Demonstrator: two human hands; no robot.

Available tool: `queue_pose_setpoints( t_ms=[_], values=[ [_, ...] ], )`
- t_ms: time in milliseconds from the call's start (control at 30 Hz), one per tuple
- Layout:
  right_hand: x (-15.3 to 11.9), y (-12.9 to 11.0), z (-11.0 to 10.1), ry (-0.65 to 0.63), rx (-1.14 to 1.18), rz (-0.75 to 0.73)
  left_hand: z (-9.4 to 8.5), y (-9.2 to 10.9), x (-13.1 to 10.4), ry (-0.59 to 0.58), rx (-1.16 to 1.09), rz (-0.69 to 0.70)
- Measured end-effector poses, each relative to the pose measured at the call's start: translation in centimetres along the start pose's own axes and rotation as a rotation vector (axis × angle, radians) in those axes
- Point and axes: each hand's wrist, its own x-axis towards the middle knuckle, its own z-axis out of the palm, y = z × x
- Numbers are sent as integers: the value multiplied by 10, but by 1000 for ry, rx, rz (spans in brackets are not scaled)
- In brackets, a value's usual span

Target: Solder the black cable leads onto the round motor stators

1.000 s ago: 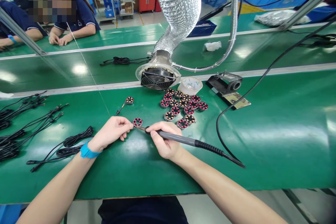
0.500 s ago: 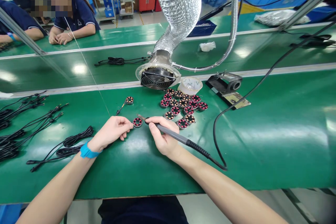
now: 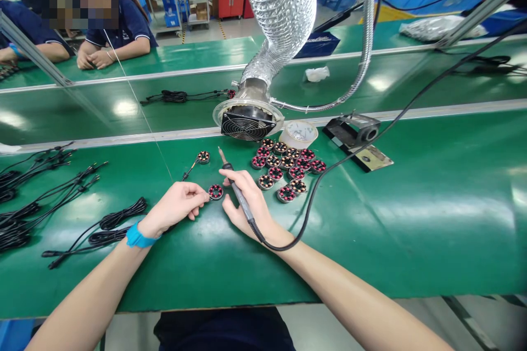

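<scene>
Thumb and fingertips of my left hand [image 3: 179,204] are pinched at the left rim of a small round motor stator [image 3: 215,192] with red coils. A dark cable passes beneath this hand; whether the fingers also grip its wires is hidden. My right hand [image 3: 251,205] holds a soldering iron [image 3: 241,197], its bare tip pointing up and away, apart from the stator. Its black cord loops over my right wrist. Just beyond my left hand lies another stator [image 3: 203,157] with copper-coloured coils, joined to a cable.
Several red and copper stators [image 3: 287,162] cluster right of my right hand, beside a tape roll [image 3: 299,134]. An iron stand [image 3: 356,140] sits farther right. A fume fan [image 3: 247,124] hangs above. Bundled black cables [image 3: 123,215] lie left. Across the line sits a co-worker [image 3: 129,22].
My right hand has swung the soldering iron's tip up and away from the stator, and its cord has shifted left. My left hand stays put. Items on the middle strip have slid left.
</scene>
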Motion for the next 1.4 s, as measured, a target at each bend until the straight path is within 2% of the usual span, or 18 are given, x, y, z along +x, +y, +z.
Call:
queue_pose_setpoints(
  t_ms=[200,333,567,733,900,1400],
  values=[
    [-2,10,8,-167,84,11,0,0,1,-1,-12,6],
    [-3,20,16,-199,134,-11,0,-2,1,-8,-13,10],
    [-2,23,13,-149,111,-37,-3,-2,0,0,2,29],
    [-2,19,8,-53,46,-104,-2,0,0,20,7,136],
    [-3,15,6,7,9,-175,-3,-1,0,5,5,171],
    [-4,10,6,24,26,-169,3,4,-4,58,86,246]
  ],
)
